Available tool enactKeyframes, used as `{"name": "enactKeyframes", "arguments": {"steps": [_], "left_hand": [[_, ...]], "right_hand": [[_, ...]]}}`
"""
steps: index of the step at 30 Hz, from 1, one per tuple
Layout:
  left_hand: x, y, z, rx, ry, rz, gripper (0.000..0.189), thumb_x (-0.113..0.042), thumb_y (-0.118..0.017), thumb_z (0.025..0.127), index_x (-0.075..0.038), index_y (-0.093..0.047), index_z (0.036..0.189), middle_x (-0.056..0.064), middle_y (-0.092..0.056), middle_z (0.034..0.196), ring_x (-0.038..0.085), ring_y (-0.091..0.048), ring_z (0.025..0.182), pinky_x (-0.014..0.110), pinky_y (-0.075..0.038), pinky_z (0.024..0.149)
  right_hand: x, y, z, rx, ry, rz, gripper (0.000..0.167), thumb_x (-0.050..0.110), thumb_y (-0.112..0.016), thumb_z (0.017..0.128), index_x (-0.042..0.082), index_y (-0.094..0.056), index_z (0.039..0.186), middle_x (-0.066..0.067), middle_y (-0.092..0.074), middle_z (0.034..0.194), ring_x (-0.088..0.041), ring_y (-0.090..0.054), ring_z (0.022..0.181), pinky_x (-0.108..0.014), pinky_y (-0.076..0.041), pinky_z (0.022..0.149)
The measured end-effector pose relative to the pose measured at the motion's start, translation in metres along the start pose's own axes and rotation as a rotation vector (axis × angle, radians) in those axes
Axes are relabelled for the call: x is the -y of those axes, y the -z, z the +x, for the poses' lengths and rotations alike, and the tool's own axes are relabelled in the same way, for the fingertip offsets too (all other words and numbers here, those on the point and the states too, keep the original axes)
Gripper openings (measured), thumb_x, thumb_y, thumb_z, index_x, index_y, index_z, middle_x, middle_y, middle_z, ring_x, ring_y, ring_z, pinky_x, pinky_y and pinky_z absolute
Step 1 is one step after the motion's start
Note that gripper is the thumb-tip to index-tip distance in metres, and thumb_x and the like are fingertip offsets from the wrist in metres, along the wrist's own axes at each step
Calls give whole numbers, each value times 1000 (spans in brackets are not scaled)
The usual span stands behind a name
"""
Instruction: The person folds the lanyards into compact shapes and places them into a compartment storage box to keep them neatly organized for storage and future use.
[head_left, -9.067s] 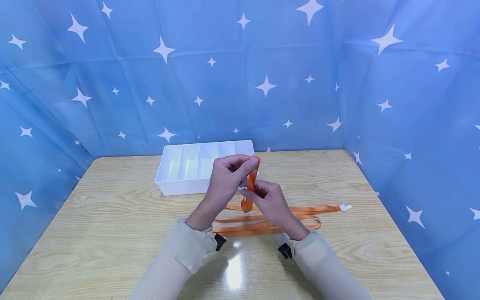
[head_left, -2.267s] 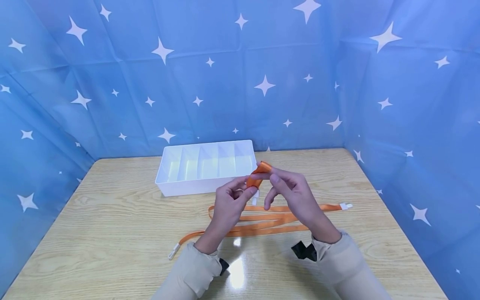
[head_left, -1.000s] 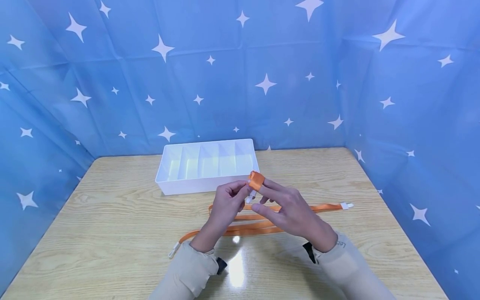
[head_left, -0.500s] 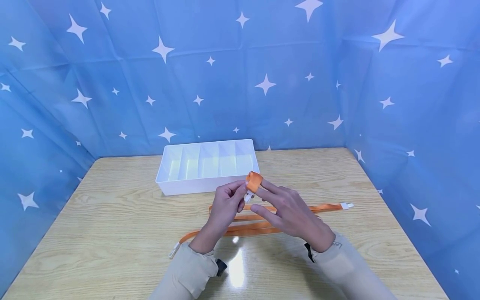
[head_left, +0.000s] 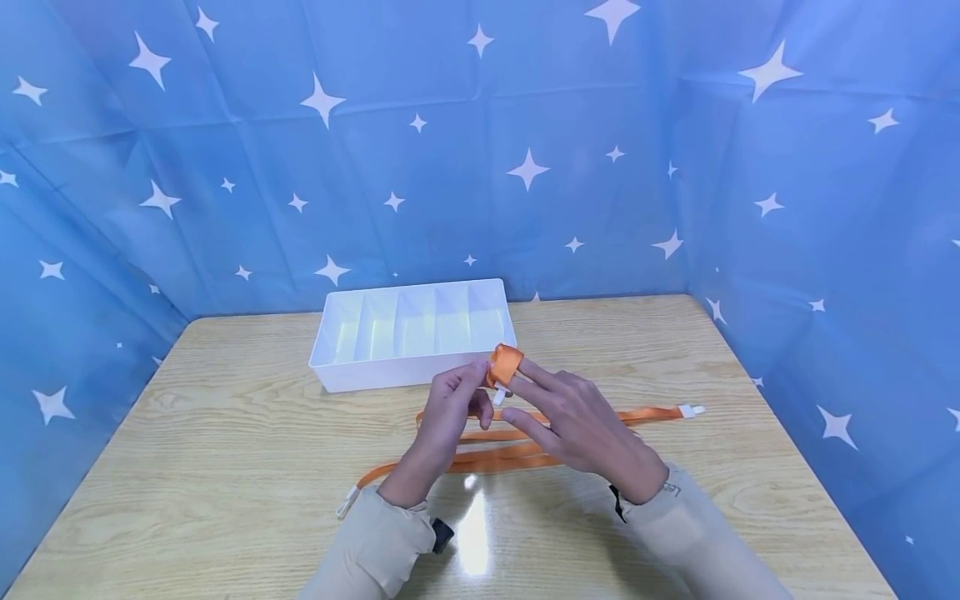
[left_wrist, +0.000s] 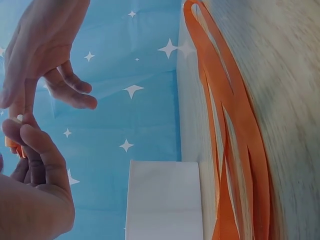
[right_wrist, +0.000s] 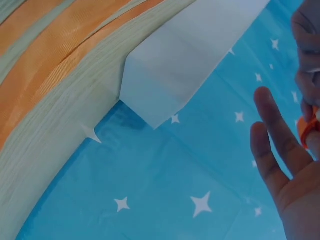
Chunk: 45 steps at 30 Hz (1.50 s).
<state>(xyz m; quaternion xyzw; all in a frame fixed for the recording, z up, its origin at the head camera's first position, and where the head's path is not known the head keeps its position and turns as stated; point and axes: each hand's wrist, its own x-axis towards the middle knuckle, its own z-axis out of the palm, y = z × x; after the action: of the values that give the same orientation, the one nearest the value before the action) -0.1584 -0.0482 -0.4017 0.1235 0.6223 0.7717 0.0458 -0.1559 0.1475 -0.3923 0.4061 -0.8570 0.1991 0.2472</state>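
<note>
An orange lanyard (head_left: 506, 363), wound into a small flat roll, is up in the air in front of the white tray. My left hand (head_left: 447, 410) pinches its left side between thumb and fingers. The straight first fingers of my right hand (head_left: 588, 427) reach into the roll from the right and carry it; the thumb stands apart. A white clip (head_left: 500, 397) hangs below the roll. In the right wrist view the orange band (right_wrist: 306, 131) circles a finger, with the other fingers spread. More orange lanyards (head_left: 498, 458) lie stretched across the table beneath both hands, partly hidden by them.
A white tray (head_left: 405, 372) with several compartments stands at the back of the wooden table (head_left: 225, 433). White lanyard clips lie at the left (head_left: 347, 502) and right (head_left: 691, 411). A blue starry cloth (head_left: 465, 150) hangs behind and at both sides.
Earlier the lanyard hung folded between both hands; now it is a compact roll on the right fingers. Over the last second both hands have barely shifted, and the roll has moved slightly left.
</note>
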Motion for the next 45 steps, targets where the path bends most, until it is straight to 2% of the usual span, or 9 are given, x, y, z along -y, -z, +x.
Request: {"name": "enactKeyframes", "arguments": {"steps": [7, 13, 17, 23, 28, 34, 37, 41, 45], "left_hand": [[2, -1, 2, -34, 5, 37, 27, -23, -69, 95, 1, -71, 106, 3, -67, 80, 11, -46, 52, 20, -42, 51], [1, -1, 2, -61, 42, 39, 27, -25, -71, 93, -1, -73, 106, 2, -67, 81, 10, -45, 54, 20, -42, 51], [2, 0, 2, -29, 28, 19, 26, -23, -69, 95, 1, -72, 107, 3, -69, 82, 10, -45, 54, 19, -41, 51], [4, 2, 2, 8, 19, -24, 26, -20, -67, 96, 3, -71, 109, 3, -70, 83, 9, -46, 54, 18, -41, 51], [5, 3, 1, 26, 38, -51, 29, -24, -69, 95, 2, -71, 110, 2, -70, 86, 8, -46, 54, 18, -41, 51], [5, 3, 1, 54, 11, -33, 29, -22, -70, 95, 4, -71, 108, 2, -69, 85, 9, -46, 57, 19, -40, 51], [6, 5, 2, 60, -1, -15, 28, -20, -70, 95, 4, -71, 109, 2, -70, 84, 10, -46, 57, 19, -39, 51], [8, 8, 2, 62, -5, 7, 27, -18, -69, 95, 4, -71, 110, 2, -69, 84, 10, -44, 56, 19, -39, 51], [9, 11, 3, 23, -15, 42, 24, -17, -69, 95, 3, -72, 108, 3, -70, 82, 11, -43, 54, 20, -37, 50]], "right_hand": [[1, -3, 3, 11, 24, -44, 46, 49, -43, 104, 14, -67, 124, -5, -64, 120, -13, -47, 58, -28, -44, 54], [5, -3, 4, 61, 7, -31, 55, 51, -35, 106, 10, -65, 129, -11, -61, 132, -20, -66, 79, -36, -55, 68], [6, -1, 2, 49, -6, 75, 52, 44, -37, 107, 7, -62, 134, -15, -58, 138, -20, -68, 86, -35, -55, 69], [4, -1, 2, 9, -1, 284, 36, 22, -50, 105, 5, -59, 135, -7, -58, 134, -9, -60, 79, -17, -45, 60], [5, 2, 2, -30, -37, 510, 36, 2, -55, 100, 0, -59, 135, -12, -60, 133, -11, -64, 78, -16, -47, 61], [4, 4, 3, -73, -86, 678, 34, -10, -59, 93, -1, -66, 125, -4, -67, 100, -12, -62, 71, -24, -49, 59], [4, 7, 2, -59, -142, 730, 33, -10, -60, 93, -1, -67, 123, -6, -68, 103, -12, -64, 71, -27, -50, 58], [6, 9, 1, -30, -216, 778, 32, -6, -59, 96, 0, -66, 126, -13, -65, 124, -13, -68, 74, -28, -51, 60], [5, 11, 0, -61, -259, 824, 30, -5, -56, 97, -2, -66, 125, -16, -65, 126, -18, -69, 71, -29, -54, 67]]}}
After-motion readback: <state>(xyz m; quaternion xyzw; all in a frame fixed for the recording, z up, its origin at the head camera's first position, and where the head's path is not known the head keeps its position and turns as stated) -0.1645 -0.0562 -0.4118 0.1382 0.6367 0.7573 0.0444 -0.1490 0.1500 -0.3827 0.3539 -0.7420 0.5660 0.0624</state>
